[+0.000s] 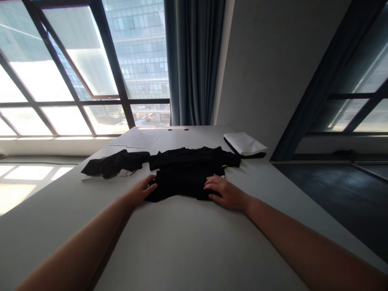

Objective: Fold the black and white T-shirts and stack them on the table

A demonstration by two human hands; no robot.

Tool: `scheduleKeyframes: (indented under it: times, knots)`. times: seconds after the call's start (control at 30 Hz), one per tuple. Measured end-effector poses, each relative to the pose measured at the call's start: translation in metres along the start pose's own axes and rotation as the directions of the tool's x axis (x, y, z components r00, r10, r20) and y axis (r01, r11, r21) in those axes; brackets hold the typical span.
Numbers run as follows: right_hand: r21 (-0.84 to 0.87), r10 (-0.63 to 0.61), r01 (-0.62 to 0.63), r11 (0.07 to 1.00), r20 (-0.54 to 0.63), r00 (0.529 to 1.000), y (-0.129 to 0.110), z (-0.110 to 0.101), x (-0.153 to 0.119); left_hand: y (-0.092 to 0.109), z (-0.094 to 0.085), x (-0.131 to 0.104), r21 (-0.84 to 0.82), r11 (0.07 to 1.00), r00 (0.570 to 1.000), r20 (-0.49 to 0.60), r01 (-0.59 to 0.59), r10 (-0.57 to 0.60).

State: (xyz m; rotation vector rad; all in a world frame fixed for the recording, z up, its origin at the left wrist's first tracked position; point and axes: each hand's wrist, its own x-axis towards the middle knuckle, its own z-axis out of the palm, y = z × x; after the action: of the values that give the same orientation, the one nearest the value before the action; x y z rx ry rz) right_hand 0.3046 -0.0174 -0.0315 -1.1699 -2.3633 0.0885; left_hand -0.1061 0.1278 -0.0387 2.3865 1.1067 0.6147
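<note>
Shirt [184, 180], black, lying on the table [194, 246] between both hands, with apparent sleeves stretched sideways just beyond the grip. Left hand [147, 186] at the near-left corner, thumb and fingers about the edge; cannot tell whether pinching or only touching. Right hand [223, 192] palm down on the near-right part, fingers apart. Judging by the lie, spread flat already, with far-edge wrinkles and outstretched sleeves left untidied. Beyond the left hand, a rumpled dark cloth [117, 163], also unarranged; beyond the right, a white cloth [246, 144], already neatly folded.
</note>
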Motion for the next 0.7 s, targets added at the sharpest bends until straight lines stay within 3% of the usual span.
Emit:
scheduleKeyframes:
  times: [0.07, 0.2, 0.33, 0.43, 0.5, 0.57, 0.63, 0.7]
  knots:
    - [-0.031, 0.006, -0.002, 1.0, 0.133, 0.991, -0.028, 0.0, -0.006, 0.01, 0.002, -0.017, -0.003, 0.999, 0.999, 0.022, -0.049, 0.049]
    - [-0.175, 0.032, 0.007, 0.985, 0.219, 0.975, -0.051, -0.008, -0.001, 0.038, 0.001, -0.023, -0.062, 0.996, 0.998, -0.029, -0.061, 0.059]
    - [-0.155, 0.042, 0.004, 0.988, 0.295, 0.955, -0.053, -0.025, 0.0, 0.052, -0.013, -0.019, -0.42, 0.906, 0.998, -0.008, 0.059, -0.069]
    - [-0.043, 0.101, -0.094, 0.995, 0.202, 0.974, -0.051, -0.042, -0.01, 0.053, -0.027, -0.02, -0.617, 0.776, 0.989, 0.03, 0.132, -0.145]
    - [0.079, 0.168, -0.173, 0.982, 0.058, 0.984, -0.046, -0.055, -0.017, 0.053, -0.036, -0.022, -0.708, 0.695, 0.983, -0.003, 0.127, -0.182]
    - [0.277, 0.252, -0.21, 0.938, -0.124, 0.96, -0.039, -0.069, -0.023, 0.053, -0.047, -0.024, -0.789, 0.607, 0.973, -0.054, 0.095, -0.223]
    - [0.533, 0.342, -0.161, 0.831, -0.26, 0.903, -0.031, -0.084, -0.029, 0.052, -0.058, -0.027, -0.836, 0.547, 0.966, -0.108, 0.041, -0.237]
    - [0.741, 0.407, -0.105, 0.663, -0.24, 0.881, -0.024, -0.098, -0.037, 0.047, -0.07, -0.031, -0.825, 0.565, 0.97, -0.139, -0.002, -0.199]
